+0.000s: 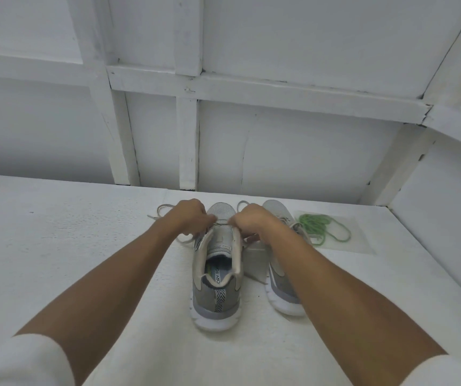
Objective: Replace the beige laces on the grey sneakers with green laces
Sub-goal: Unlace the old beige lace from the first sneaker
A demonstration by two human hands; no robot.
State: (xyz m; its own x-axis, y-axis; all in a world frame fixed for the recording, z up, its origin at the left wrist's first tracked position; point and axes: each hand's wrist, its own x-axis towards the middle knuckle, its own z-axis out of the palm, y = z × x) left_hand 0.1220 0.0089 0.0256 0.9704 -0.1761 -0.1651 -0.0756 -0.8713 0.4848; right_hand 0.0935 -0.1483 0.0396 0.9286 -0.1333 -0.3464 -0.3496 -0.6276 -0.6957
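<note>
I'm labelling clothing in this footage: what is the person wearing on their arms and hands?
No gloves: the left hand and right hand are bare, with no ring, watch or bracelet in view. The forearms are uncovered. The only clothing is a plain white short sleeve on each arm, the left sleeve and the right sleeve, with no visible markings.

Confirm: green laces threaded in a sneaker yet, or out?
Out. The green laces lie heaped on the table beside the right sneaker; left hand and right hand pinch the left sneaker's beige lace.
</note>
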